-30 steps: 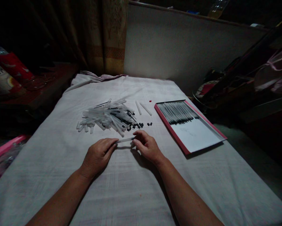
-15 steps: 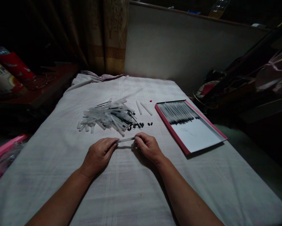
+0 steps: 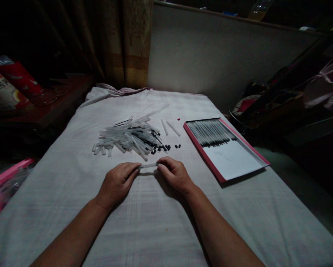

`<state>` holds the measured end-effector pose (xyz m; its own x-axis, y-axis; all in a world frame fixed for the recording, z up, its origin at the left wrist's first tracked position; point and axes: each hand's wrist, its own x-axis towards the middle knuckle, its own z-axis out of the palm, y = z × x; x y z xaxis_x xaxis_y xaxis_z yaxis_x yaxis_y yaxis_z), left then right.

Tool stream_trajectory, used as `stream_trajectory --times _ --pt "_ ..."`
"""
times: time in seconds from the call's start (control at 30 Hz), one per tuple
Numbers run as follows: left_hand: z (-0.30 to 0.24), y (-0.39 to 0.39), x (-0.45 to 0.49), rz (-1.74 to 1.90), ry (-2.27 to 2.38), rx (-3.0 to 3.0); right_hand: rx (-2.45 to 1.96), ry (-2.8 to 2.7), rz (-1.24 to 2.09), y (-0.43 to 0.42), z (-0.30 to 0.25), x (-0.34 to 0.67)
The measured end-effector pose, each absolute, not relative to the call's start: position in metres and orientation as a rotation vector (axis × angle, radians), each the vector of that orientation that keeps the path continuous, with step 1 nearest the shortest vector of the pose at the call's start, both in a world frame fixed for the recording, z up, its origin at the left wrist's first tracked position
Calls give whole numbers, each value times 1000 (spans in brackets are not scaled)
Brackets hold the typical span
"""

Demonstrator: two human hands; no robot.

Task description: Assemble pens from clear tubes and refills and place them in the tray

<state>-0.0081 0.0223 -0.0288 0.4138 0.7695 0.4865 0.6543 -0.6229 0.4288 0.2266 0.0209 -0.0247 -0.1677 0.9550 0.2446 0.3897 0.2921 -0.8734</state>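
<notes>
1. Head view: two bare forearms are reaching from the near edge over a worktop covered in pale cloth.
2. The left hand and right hand are holding one clear tube between them; the fingers of each hand are pinching an end.
3. The tube is lying level, just above the cloth, near the middle of the worktop.
4. Just beyond the hands, a pile of clear tubes is lying, with small black caps scattered at its right edge.
5. Two loose tubes are lying farther right.
6. To the right, a red-edged tray is holding a row of pens at its far end.
</notes>
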Motion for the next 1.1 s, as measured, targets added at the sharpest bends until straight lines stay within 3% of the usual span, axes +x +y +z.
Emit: stream_trajectory --times 0.8,1.0,1.1 --pt "-26 20 -8 1030 1188 2490 -1303 -1697 842 21 -26 224" --pt "-23 21 -8 1005 1146 2559 -1198 -2046 603 16 -25 214" --pt "-20 31 -25 1061 1407 2554 -1249 -2010 559 17 -27 215"
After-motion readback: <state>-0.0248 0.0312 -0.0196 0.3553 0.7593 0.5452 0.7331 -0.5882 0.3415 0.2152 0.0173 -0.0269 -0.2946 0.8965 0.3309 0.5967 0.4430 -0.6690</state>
